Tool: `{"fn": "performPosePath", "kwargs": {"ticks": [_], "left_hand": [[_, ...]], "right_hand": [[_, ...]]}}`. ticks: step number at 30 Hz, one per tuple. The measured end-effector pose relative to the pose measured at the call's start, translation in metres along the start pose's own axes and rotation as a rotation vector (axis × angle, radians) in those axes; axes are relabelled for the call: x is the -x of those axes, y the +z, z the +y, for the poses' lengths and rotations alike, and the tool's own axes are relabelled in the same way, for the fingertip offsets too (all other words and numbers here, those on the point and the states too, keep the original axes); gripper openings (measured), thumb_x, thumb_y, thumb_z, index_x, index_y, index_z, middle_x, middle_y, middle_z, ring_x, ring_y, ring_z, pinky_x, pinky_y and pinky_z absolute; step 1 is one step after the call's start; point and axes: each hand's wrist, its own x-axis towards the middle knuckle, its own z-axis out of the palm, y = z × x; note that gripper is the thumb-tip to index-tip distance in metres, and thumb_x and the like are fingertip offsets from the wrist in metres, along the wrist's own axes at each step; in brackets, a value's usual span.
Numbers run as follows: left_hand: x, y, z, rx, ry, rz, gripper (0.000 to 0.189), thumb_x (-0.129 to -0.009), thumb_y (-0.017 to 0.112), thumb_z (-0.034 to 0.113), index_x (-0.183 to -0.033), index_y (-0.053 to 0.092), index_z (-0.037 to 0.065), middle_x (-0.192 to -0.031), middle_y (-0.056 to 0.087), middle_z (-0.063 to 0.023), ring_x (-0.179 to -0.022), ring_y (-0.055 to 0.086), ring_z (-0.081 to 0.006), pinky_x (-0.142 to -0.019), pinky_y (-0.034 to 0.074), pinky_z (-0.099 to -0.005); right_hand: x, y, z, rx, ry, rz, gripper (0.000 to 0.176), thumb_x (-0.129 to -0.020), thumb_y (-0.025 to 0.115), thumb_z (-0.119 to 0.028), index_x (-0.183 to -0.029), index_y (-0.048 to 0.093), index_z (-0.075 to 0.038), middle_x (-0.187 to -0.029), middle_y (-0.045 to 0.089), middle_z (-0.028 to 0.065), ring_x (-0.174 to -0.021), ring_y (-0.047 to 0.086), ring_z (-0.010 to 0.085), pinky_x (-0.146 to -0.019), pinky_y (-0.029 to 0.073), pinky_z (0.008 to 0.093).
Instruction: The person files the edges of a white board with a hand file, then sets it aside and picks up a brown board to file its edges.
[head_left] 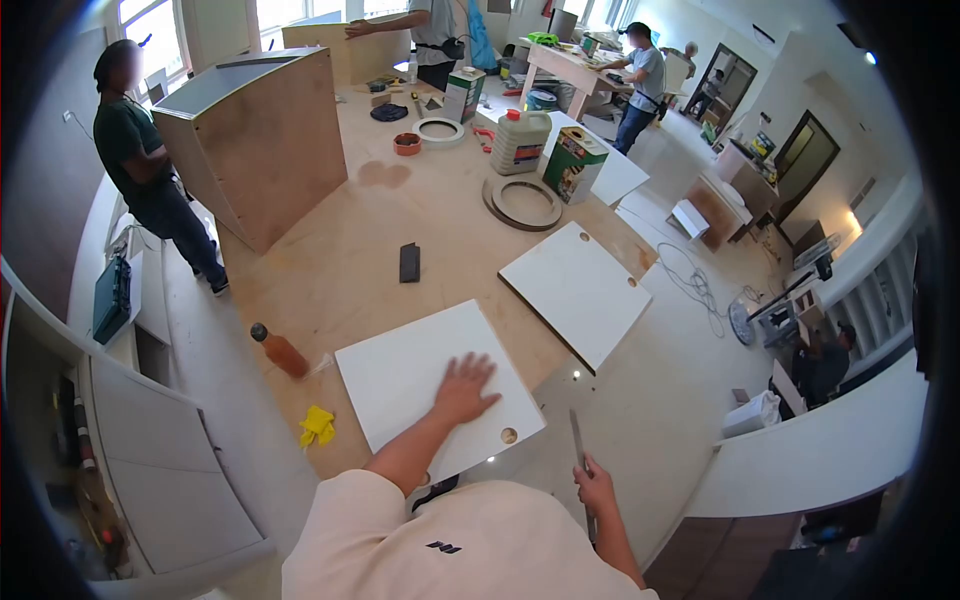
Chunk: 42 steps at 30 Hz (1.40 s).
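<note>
My left hand [465,388] lies flat with fingers spread on a white cabinet panel [410,365], which has a round hole near its corner. My right hand [596,487] is closed around a long, narrow metal file [577,437], held upright beside the table's near edge and apart from the panel. A second white panel [575,290] with two round holes lies farther right, overhanging the table edge. Beyond the first panel is a small dark block [410,263]. An orange-brown bottle [280,352] and a yellow cloth [317,426] lie to its left.
The wooden worktable [350,225] carries rolls of edge banding [527,203], a plastic jug [520,142], a green-and-white can [575,165] and a large wooden cabinet [265,150]. One person [150,165] stands by the cabinet; others work farther back. A cable [690,285] lies on the floor.
</note>
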Motion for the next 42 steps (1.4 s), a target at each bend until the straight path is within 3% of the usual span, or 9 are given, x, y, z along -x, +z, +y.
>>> {"fn": "performPosePath", "kwargs": {"ticks": [5,8,14,23,27,30,36,38,42], "left_hand": [[-0.006,-0.025,-0.108,-0.015,-0.414,0.237,0.074,-0.097,0.048,0.059,-0.151,0.042,0.009,-0.159,0.035,-0.0174,-0.149,0.026,-0.0368,-0.122,0.014,-0.0545],[0.004,-0.023,-0.161,-0.055,-0.466,0.421,0.068,-0.095,0.055,0.052,-0.143,0.050,0.005,-0.147,0.048,-0.0202,-0.138,0.040,-0.0382,-0.118,0.023,-0.0535],[0.013,-0.033,-0.161,0.069,-0.353,0.422,0.052,-0.091,0.064,0.043,-0.124,0.061,0.002,-0.126,0.059,-0.0152,-0.118,0.051,-0.0346,-0.105,0.036,-0.0496],[0.028,-0.033,-0.149,0.092,-0.283,0.371,0.056,-0.090,0.065,0.046,-0.124,0.062,0.002,-0.127,0.059,-0.0139,-0.122,0.049,-0.0345,-0.106,0.034,-0.0491],[0.025,-0.033,-0.135,0.117,-0.244,0.389,0.056,-0.091,0.064,0.045,-0.128,0.060,0.003,-0.128,0.059,-0.0137,-0.123,0.049,-0.0339,-0.108,0.033,-0.0482],[0.025,-0.035,-0.129,0.100,-0.258,0.331,0.056,-0.094,0.060,0.043,-0.135,0.057,0.006,-0.137,0.055,-0.0151,-0.132,0.044,-0.0341,-0.114,0.028,-0.0506],[0.022,-0.020,-0.110,-0.030,-0.303,0.155,0.069,-0.102,0.039,0.053,-0.157,0.033,0.012,-0.165,0.023,-0.0153,-0.154,0.012,-0.0350,-0.123,0.004,-0.0573],[0.027,-0.016,-0.092,-0.044,-0.257,0.103,0.071,-0.102,0.037,0.054,-0.158,0.029,0.012,-0.167,0.018,-0.0149,-0.155,0.008,-0.0354,-0.123,0.003,-0.0571],[0.046,-0.004,-0.042,-0.053,-0.138,0.050,0.071,-0.102,0.035,0.055,-0.159,0.028,0.012,-0.167,0.017,-0.0138,-0.155,0.007,-0.0366,-0.123,0.003,-0.0578]], "right_hand": [[0.020,0.000,-0.012,-0.021,-0.001,0.027,0.059,-0.096,0.067,-0.022,-0.150,0.047,-0.009,-0.077,0.061,0.0050,-0.052,0.049,0.0100,-0.045,0.041,0.0281],[0.020,0.003,-0.003,-0.009,0.002,0.058,0.060,-0.096,0.067,-0.022,-0.150,0.046,-0.007,-0.077,0.061,0.0051,-0.051,0.049,0.0101,-0.045,0.041,0.0281],[0.020,0.011,-0.018,-0.089,0.076,-0.004,0.060,-0.096,0.067,-0.021,-0.150,0.046,-0.006,-0.077,0.059,0.0048,-0.050,0.047,0.0096,-0.044,0.040,0.0273],[-0.010,0.028,-0.005,0.002,-0.055,-0.030,0.060,-0.096,0.067,-0.022,-0.150,0.046,-0.005,-0.078,0.060,0.0055,-0.051,0.047,0.0098,-0.045,0.040,0.0278],[0.002,0.030,-0.020,-0.052,0.007,-0.043,0.061,-0.095,0.068,-0.022,-0.150,0.046,-0.005,-0.079,0.061,0.0063,-0.051,0.047,0.0100,-0.046,0.041,0.0277],[0.008,0.030,-0.027,-0.092,0.043,-0.041,0.063,-0.095,0.068,-0.021,-0.151,0.044,-0.005,-0.079,0.062,0.0065,-0.052,0.047,0.0100,-0.046,0.041,0.0278],[0.009,0.027,-0.003,-0.059,-0.009,-0.042,0.066,-0.093,0.070,-0.019,-0.151,0.043,-0.004,-0.082,0.065,0.0075,-0.052,0.047,0.0096,-0.046,0.040,0.0279],[-0.002,0.028,0.021,-0.068,-0.060,-0.030,0.061,-0.092,0.071,-0.018,-0.147,0.048,-0.002,-0.084,0.067,0.0077,-0.053,0.046,0.0092,-0.045,0.040,0.0281],[-0.012,0.039,0.013,-0.050,-0.155,0.003,0.042,-0.093,0.068,-0.016,-0.130,0.060,0.003,-0.087,0.070,0.0078,-0.063,0.058,0.0118,-0.058,0.048,0.0299]]}}
